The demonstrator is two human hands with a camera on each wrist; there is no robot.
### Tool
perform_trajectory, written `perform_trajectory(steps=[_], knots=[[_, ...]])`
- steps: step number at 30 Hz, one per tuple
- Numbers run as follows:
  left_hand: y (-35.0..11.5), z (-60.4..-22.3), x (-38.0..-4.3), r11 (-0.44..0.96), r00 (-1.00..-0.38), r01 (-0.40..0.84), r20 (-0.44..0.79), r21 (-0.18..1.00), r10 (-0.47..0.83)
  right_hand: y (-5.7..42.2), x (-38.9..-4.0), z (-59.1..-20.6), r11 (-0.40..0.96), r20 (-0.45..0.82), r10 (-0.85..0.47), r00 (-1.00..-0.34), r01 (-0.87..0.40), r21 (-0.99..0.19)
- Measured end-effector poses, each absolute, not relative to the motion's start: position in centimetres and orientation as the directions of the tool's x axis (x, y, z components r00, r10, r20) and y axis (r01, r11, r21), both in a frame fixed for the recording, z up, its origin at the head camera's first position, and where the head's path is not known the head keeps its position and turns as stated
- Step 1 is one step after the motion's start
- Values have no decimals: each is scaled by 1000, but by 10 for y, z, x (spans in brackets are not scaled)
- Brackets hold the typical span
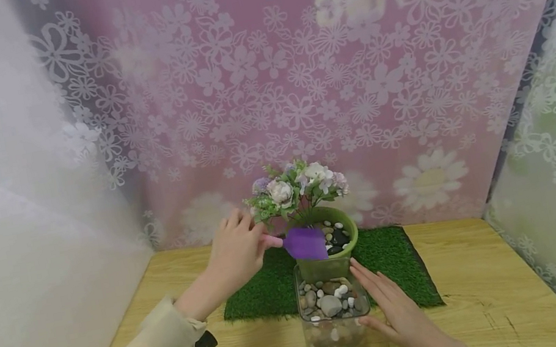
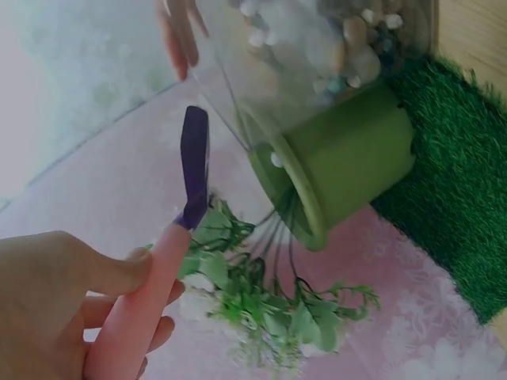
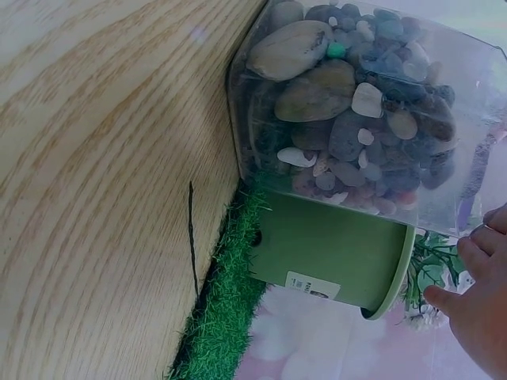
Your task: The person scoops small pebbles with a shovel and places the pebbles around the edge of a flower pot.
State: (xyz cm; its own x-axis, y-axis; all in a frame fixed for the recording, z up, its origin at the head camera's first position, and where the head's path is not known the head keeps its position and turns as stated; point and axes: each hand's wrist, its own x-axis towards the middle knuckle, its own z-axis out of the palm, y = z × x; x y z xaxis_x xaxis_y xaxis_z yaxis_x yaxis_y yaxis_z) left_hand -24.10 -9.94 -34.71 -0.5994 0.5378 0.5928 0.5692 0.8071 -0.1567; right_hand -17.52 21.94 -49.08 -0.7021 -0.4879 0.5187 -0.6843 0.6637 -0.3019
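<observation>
Purple plastic, one scoop (image 1: 305,245) hangs near one pot (image 1: 353,236), its handle (image 1: 272,241) gripped by the left hand (image 1: 235,246). One box (image 1: 337,319) of pebbles (image 1: 329,306) stands just before the pot; the right hand (image 1: 400,314), fingers extended, touches the box. Flowers (image 1: 314,176) and stones (image 1: 340,237) sit inside the pot; its label (image 3: 313,285) is illegible.

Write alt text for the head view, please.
A left hand grips a pink-handled purple shovel near a round green pot of pale flowers; the right hand is at a clear boxy container of grey and white pebbles.
</observation>
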Motion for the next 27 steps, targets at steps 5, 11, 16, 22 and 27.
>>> perform_trajectory(steps=[5,11,16,22,27], knots=[[-91,-340,-227,775,-617,610,514,-167,597,220,-176,-491,662,521,-489,-700,-686,-300],[-77,-335,-214,755,-679,614,333,-232,655,221,-177,-492,670,515,-490,-704,-682,-294],[-62,-338,-212,723,-704,625,186,-294,685,221,-177,-493,669,504,-493,-709,-679,-302],[-44,-333,-210,700,-685,613,195,-367,702,219,-175,-491,673,502,-468,-727,-662,-331],[-35,-332,-198,706,-709,572,181,-417,682,219,-176,-492,665,530,-459,-714,-671,-328]])
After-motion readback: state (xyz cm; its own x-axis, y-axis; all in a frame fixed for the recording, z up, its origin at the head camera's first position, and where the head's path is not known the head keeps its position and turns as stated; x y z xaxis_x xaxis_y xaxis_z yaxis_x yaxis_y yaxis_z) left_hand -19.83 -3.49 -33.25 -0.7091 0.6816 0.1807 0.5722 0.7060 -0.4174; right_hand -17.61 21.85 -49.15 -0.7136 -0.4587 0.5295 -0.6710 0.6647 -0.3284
